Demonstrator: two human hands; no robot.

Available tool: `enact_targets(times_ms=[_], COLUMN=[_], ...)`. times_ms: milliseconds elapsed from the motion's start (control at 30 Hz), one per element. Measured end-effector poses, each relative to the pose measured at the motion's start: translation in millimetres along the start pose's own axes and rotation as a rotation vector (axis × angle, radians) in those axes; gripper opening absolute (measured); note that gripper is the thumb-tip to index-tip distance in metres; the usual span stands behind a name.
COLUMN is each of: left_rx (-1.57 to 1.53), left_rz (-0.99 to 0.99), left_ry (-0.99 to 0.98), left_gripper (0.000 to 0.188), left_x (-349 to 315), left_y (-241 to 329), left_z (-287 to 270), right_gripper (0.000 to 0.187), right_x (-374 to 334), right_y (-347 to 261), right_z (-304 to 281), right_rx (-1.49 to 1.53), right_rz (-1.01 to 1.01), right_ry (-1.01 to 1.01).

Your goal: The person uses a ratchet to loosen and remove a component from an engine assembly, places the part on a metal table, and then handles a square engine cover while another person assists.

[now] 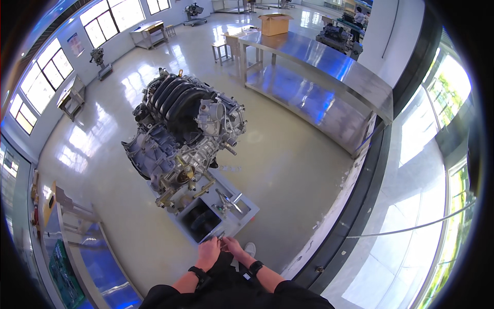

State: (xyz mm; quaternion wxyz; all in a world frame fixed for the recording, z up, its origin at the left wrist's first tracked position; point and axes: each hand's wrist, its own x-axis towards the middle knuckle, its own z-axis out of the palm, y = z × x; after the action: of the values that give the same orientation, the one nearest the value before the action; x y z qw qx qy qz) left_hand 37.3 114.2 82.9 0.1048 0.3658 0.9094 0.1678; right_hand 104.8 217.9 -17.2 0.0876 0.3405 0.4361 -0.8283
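Note:
My left hand (209, 252) and my right hand (234, 248) meet close together at the lower middle, in front of my body. Both have curled fingers around something small, partly metallic, that I cannot make out. They are just off the near edge of a grey metal tray (249, 218). A dark square recess (199, 220) fills the tray's left part; shiny metal tools (226, 202) lie in its right part. Beyond, a large car engine (177, 116) with a black ribbed intake manifold (180, 100) is mounted over the tray's far end.
A long steel bench (319, 56) bearing a cardboard box (274, 24) stands at the far right. On the near left is a steel workbench (98, 257) with a green tool tray (67, 273). A window wall (401, 232) runs along the right. Other engines and people appear far back.

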Motion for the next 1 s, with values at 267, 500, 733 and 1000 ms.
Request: enact_targets(times_ms=[267,500,733,1000], left_rx=[0.009,-0.01,0.022,0.112], left_rz=[0.005,0.023,-0.014,0.092], left_ry=[0.036,0.003,-0.005,0.057], left_gripper=[0.018,0.017,0.018,0.018], left_x=[4,0,-18,16], left_y=[-5,3,-2,-4], left_z=[5,-7,2,0], right_gripper=[0.03,0.028,0.027,0.026], right_x=[0,3,-13,10], right_y=[-5,12,12,2], right_z=[5,19,21,32], right_rx=[0.199,0.12,0.105,0.134], right_rz=[0.047,-0.12,0.004,-0.163], right_ry=[-0.046,0.133,0.119,0.237])
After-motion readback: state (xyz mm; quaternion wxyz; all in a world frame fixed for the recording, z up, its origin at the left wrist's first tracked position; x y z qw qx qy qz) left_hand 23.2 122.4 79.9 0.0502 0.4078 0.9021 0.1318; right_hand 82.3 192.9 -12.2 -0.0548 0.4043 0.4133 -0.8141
